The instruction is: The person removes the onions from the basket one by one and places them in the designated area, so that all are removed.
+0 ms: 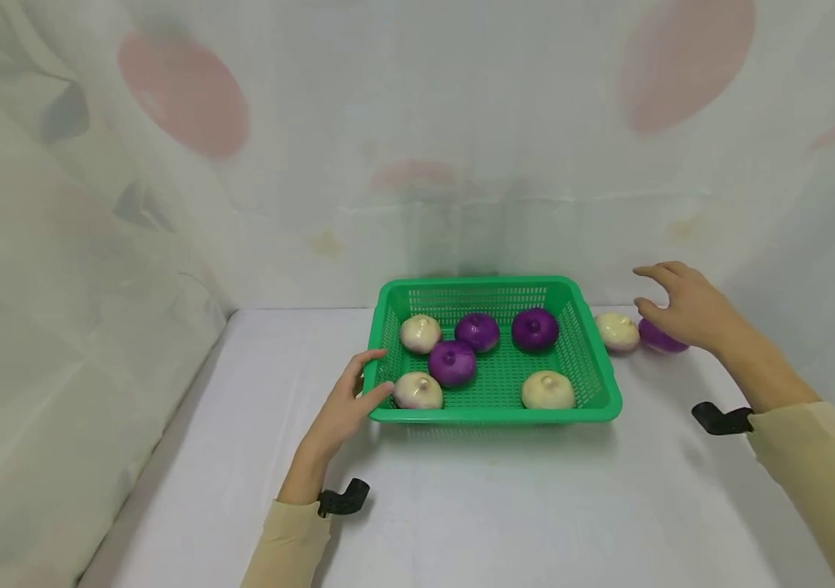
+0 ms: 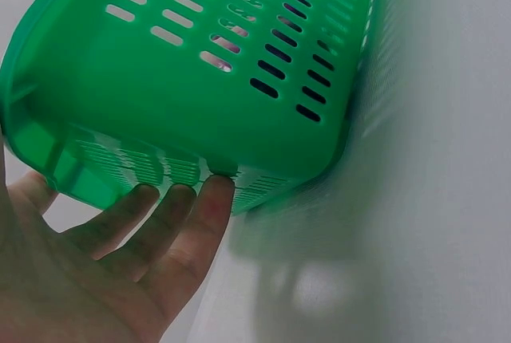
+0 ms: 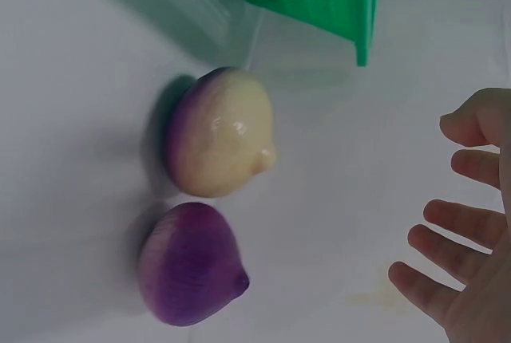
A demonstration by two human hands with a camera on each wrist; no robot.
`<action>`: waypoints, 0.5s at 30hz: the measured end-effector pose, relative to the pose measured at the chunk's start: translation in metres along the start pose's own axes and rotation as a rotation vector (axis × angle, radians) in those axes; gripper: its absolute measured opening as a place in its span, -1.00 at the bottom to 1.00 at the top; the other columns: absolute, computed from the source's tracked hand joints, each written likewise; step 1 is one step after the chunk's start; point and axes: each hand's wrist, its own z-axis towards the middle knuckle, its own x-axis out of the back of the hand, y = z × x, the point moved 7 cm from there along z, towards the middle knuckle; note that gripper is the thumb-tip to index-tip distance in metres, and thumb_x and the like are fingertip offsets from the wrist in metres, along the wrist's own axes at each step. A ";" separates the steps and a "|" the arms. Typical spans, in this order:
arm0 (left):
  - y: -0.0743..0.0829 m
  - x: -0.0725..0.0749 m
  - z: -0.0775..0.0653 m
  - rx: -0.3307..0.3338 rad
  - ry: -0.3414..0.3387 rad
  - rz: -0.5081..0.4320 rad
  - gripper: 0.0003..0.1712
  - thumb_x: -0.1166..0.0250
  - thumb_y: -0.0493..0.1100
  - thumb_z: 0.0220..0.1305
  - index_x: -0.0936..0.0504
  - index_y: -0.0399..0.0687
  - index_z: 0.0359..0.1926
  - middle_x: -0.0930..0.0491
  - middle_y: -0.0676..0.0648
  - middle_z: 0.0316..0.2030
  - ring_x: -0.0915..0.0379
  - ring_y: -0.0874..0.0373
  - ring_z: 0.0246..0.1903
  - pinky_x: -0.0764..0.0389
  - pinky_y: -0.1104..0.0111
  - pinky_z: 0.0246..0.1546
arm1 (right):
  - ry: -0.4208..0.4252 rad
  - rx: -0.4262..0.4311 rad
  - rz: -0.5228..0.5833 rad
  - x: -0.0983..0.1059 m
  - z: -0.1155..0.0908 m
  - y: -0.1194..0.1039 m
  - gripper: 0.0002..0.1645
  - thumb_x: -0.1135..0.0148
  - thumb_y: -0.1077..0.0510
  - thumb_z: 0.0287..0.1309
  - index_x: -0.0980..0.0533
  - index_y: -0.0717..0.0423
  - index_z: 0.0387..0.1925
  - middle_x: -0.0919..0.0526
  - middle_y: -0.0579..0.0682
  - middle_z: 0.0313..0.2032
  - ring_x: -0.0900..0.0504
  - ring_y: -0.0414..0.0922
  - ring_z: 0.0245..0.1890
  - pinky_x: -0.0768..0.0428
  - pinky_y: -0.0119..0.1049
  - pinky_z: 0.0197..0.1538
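Your left hand (image 1: 340,412) holds the left end of the green plastic basket (image 1: 494,415), a box shape with little holes in its walls; your thumb is over the rim, and other fingers touch the outside of the wall. Your right hand (image 1: 693,310) is in the air to the right of the basket, with its fingers spread apart and nothing in its grasp. Below it, well to the right of the basket, is a shiny, round purple onion (image 1: 660,339) with a pointed top. Between that one and the basket sits a shiny, round cream onion (image 1: 616,333) with some purple on its bottom. Six more onions are in the basket. At its back left is a pale cream onion (image 1: 421,334), at its back middle a deep purple onion (image 1: 477,331), and at its back right a dark purple onion (image 1: 534,329). Left of the basket's middle is a bright purple onion (image 1: 452,363). At its front left is a glossy white onion (image 1: 417,391), and at its front right a plain cream onion (image 1: 547,390). The white cloth-covered table (image 1: 491,506) is under the basket, and a pale hanging cloth with pink patches (image 1: 513,106) is behind it.
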 end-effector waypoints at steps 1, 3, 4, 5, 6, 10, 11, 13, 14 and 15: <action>0.000 0.000 0.000 0.002 0.000 -0.002 -0.38 -0.30 0.02 0.44 -0.29 0.40 0.43 -0.04 -0.07 0.55 0.10 -0.36 0.50 -0.05 -0.35 0.35 | 0.004 0.007 0.000 0.001 0.001 -0.003 -0.37 -0.16 0.08 0.37 -0.35 0.31 0.35 -0.31 0.45 0.30 -0.25 0.47 0.30 -0.21 0.43 0.27; 0.000 0.000 0.000 0.004 0.001 -0.006 -0.37 -0.30 0.03 0.44 -0.29 0.40 0.43 -0.03 -0.07 0.56 0.12 -0.36 0.51 -0.04 -0.35 0.35 | 0.011 0.016 0.001 0.002 0.002 -0.008 -0.37 -0.18 0.08 0.36 -0.36 0.29 0.35 -0.32 0.43 0.30 -0.25 0.46 0.30 -0.22 0.44 0.27; 0.000 0.000 0.000 0.004 0.000 -0.007 -0.37 -0.30 0.03 0.44 -0.29 0.40 0.43 -0.03 -0.07 0.56 0.12 -0.36 0.51 -0.04 -0.36 0.35 | 0.012 0.018 -0.001 0.003 0.002 -0.011 -0.37 -0.18 0.09 0.35 -0.36 0.28 0.35 -0.32 0.42 0.31 -0.25 0.46 0.31 -0.23 0.45 0.26; 0.000 0.000 0.000 0.004 0.000 -0.006 -0.37 -0.30 0.03 0.44 -0.28 0.41 0.43 -0.03 -0.07 0.56 0.13 -0.36 0.51 -0.03 -0.36 0.35 | 0.010 0.019 -0.005 0.003 0.002 -0.013 -0.37 -0.18 0.09 0.35 -0.36 0.28 0.36 -0.32 0.41 0.31 -0.25 0.46 0.31 -0.23 0.45 0.26; 0.000 0.000 0.000 0.006 0.000 -0.006 -0.37 -0.30 0.03 0.44 -0.28 0.41 0.43 -0.03 -0.07 0.56 0.13 -0.36 0.51 -0.04 -0.36 0.35 | 0.004 0.018 -0.011 0.004 0.003 -0.016 -0.37 -0.18 0.08 0.35 -0.36 0.27 0.36 -0.32 0.41 0.32 -0.24 0.46 0.31 -0.24 0.47 0.24; 0.000 0.001 0.000 0.004 -0.003 -0.007 -0.38 -0.29 0.01 0.45 -0.28 0.40 0.43 -0.02 -0.06 0.56 0.14 -0.36 0.51 -0.02 -0.36 0.36 | 0.005 0.040 -0.032 0.006 0.003 -0.029 -0.36 -0.18 0.09 0.33 -0.37 0.26 0.36 -0.33 0.40 0.31 -0.24 0.45 0.32 -0.27 0.48 0.22; 0.000 0.001 0.000 0.003 -0.004 -0.006 -0.38 -0.29 0.02 0.45 -0.28 0.39 0.43 -0.02 -0.06 0.56 0.15 -0.35 0.52 -0.02 -0.35 0.36 | 0.007 0.050 -0.036 0.006 0.003 -0.032 -0.37 -0.19 0.10 0.32 -0.37 0.27 0.36 -0.33 0.40 0.31 -0.25 0.44 0.32 -0.27 0.48 0.22; -0.001 0.000 0.000 0.000 -0.008 -0.008 -0.38 -0.29 0.04 0.45 -0.28 0.37 0.43 -0.03 -0.05 0.56 0.16 -0.34 0.52 0.00 -0.34 0.38 | 0.020 0.077 -0.037 0.007 0.004 -0.038 -0.38 -0.20 0.11 0.31 -0.39 0.27 0.34 -0.36 0.40 0.29 -0.26 0.43 0.31 -0.28 0.46 0.23; -0.001 0.000 0.001 -0.002 -0.010 -0.009 -0.38 -0.29 0.05 0.44 -0.28 0.37 0.43 -0.03 -0.05 0.56 0.16 -0.33 0.52 0.01 -0.33 0.38 | 0.026 0.089 -0.040 0.007 0.004 -0.041 -0.38 -0.20 0.12 0.30 -0.40 0.27 0.33 -0.37 0.39 0.28 -0.27 0.42 0.31 -0.28 0.45 0.24; -0.001 0.000 0.001 -0.003 -0.011 -0.009 -0.38 -0.29 0.06 0.44 -0.28 0.37 0.43 -0.03 -0.04 0.55 0.17 -0.33 0.53 0.02 -0.33 0.39 | 0.030 0.101 -0.041 0.006 0.004 -0.043 -0.38 -0.21 0.12 0.29 -0.40 0.27 0.32 -0.37 0.39 0.28 -0.28 0.41 0.31 -0.29 0.44 0.24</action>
